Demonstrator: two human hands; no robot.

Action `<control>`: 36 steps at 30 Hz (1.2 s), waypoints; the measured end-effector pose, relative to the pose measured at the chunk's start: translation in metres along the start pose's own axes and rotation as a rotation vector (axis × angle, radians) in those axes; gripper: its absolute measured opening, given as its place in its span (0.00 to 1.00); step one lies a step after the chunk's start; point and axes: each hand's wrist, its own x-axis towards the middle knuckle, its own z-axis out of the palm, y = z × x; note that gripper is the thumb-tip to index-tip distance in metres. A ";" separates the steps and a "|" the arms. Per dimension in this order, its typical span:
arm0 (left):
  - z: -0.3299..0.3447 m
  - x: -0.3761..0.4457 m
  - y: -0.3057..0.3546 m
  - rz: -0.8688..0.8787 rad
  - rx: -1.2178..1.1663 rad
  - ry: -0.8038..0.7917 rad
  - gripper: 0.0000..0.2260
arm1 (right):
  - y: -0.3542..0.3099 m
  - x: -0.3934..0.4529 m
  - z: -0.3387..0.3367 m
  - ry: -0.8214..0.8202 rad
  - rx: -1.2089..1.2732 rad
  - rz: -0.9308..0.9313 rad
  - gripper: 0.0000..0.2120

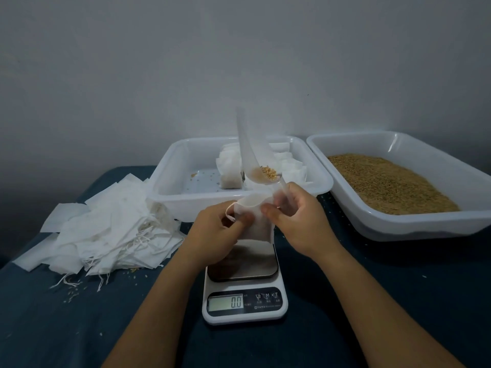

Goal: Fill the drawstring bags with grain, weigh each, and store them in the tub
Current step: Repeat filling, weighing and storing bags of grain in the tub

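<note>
Just above the scale (244, 282), both hands hold one white drawstring bag (255, 221) by its open mouth. The left hand (212, 229) pinches the bag's left edge, its fingers (243, 217) curled onto the cloth beside the loose drawstring loop. The right hand (300, 221) pinches the right edge with its thumb while its curled fingers also grip the handle of a translucent scoop (255, 158). That scoop tilts up and away from the fingers, its bowl just beyond the bag's mouth and carrying a small heap of grain (268, 172). Below the fingers, the scale's dark platter lies partly under the hanging bag, and its display reads 0.0. Beyond the fingers stands a white tub (183, 179) holding several filled bags (231, 168) toward its right side and a few stray kernels on its floor. Right of the right hand, well apart, a second white tub (398, 227) holds a bed of brown grain. Left of the left hand lies a loose pile of empty bags (106, 235) with strings trailing onto the dark blue counter (372, 301), where scattered grains lie near the pile.
</note>
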 end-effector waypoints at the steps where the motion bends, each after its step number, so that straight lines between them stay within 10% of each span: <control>1: -0.003 -0.001 -0.002 0.009 0.034 0.003 0.07 | 0.000 -0.001 0.001 -0.012 -0.009 0.009 0.14; 22: -0.019 -0.007 -0.028 -0.188 0.302 -0.016 0.06 | 0.020 -0.007 0.019 -0.038 -0.169 0.140 0.14; 36: -0.023 0.005 -0.070 -0.595 -0.002 0.464 0.13 | 0.018 -0.005 0.009 0.087 -0.282 0.088 0.13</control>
